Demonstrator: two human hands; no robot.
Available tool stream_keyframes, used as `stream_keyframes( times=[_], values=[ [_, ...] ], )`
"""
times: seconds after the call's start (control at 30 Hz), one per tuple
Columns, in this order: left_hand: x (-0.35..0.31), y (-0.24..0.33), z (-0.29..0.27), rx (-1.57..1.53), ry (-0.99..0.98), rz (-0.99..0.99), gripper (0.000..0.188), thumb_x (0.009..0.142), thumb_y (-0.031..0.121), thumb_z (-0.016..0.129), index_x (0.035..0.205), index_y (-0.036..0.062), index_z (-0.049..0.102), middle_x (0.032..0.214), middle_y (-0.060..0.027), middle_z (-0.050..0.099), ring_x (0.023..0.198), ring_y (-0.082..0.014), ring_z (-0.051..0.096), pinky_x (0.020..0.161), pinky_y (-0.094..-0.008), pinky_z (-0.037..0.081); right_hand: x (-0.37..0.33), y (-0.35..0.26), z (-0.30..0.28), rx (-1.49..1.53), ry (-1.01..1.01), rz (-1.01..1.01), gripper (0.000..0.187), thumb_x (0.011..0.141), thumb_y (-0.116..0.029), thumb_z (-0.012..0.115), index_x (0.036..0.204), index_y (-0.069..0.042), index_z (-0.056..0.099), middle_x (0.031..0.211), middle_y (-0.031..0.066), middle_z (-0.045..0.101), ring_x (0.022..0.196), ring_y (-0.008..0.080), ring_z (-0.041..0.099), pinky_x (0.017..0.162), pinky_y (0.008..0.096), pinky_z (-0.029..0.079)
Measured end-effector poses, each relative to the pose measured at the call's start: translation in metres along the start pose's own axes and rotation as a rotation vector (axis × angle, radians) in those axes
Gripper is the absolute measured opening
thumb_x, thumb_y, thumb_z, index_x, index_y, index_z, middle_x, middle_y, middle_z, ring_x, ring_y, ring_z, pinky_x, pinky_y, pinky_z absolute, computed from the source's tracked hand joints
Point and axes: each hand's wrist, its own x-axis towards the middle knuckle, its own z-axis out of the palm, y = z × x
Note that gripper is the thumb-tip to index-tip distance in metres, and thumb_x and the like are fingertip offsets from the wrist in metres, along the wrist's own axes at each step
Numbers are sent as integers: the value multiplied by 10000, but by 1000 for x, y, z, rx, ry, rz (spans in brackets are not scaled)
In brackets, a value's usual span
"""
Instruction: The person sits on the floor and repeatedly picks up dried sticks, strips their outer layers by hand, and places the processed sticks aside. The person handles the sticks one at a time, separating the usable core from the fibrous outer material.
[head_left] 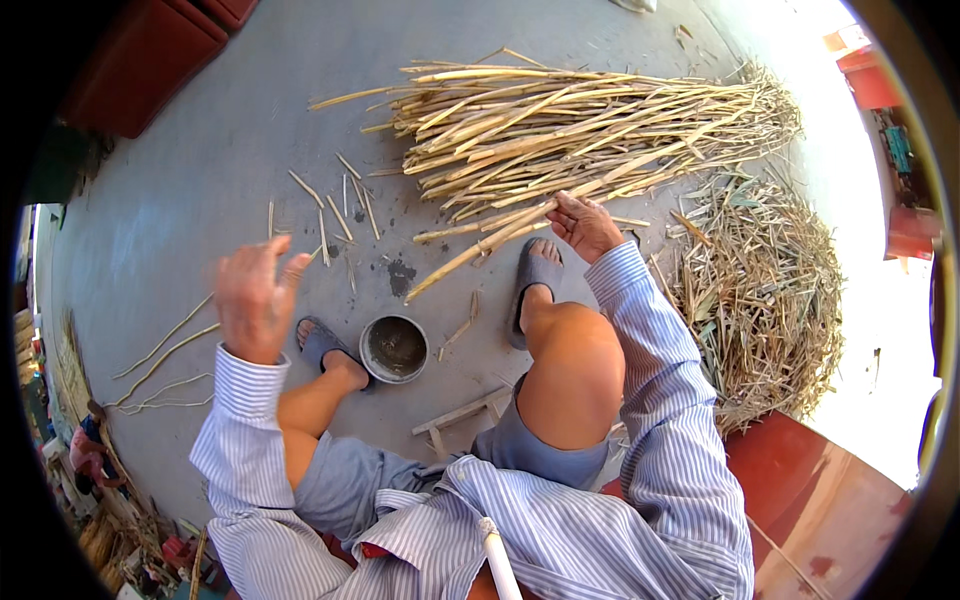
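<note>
My right hand (pixel 583 225) pinches 1 reed stalk (pixel 480 247) at the edge of the reed pile (pixel 590 125), to draw it out | my left hand (pixel 255 298) raised, blurred, seemingly empty, fingers loosely spread | small bowl (pixel 394 348) between my 2 feet.

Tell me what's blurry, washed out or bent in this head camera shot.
Head view: the left hand is motion-blurred; sunlight washes out the ground at the right edge beyond the heap of dry leaves; fisheye curves the rim, with black corners.

Grey concrete floor (pixel 190 190), red furniture (pixel 140 60) at edges, glaring sunlight on the right
</note>
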Motion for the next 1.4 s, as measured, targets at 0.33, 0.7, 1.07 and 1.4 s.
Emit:
stream_keyframes(
  times=[0.33,0.7,1.07,1.4],
  values=[
    [35,122,-29,98,247,133,431,705,246,783,1071,50,667,963,-54,694,905,-215,632,815,-369,444,-133,-41,186,-125,-362,-35,256,913,-273,695,1032,-48,665,936,62,712,816,123,690,683,232,575],
    [29,32,-41,-265,146,-18,153,771,195,750,846,86,673,723,-75,650,742,-278,624,723,-475,432,-84,-32,200,81,-162,-46,196,990,-255,578,1006,-66,626,888,33,666,803,142,655,683,268,584],
    [41,-14,-54,-1030,298,-372,196,884,156,725,926,-13,636,805,-28,677,740,-79,586,675,-219,473,-79,6,249,76,-300,50,146,1004,-194,546,1061,-70,597,954,53,689,812,155,663,708,259,578],
    [55,61,-35,-319,303,304,338,742,272,780,982,54,685,907,-76,690,917,-243,628,846,-373,435,-73,24,262,-80,-778,-336,295,983,-200,581,1205,-5,596,1015,87,666,818,148,656,712,272,567]
  ],
)
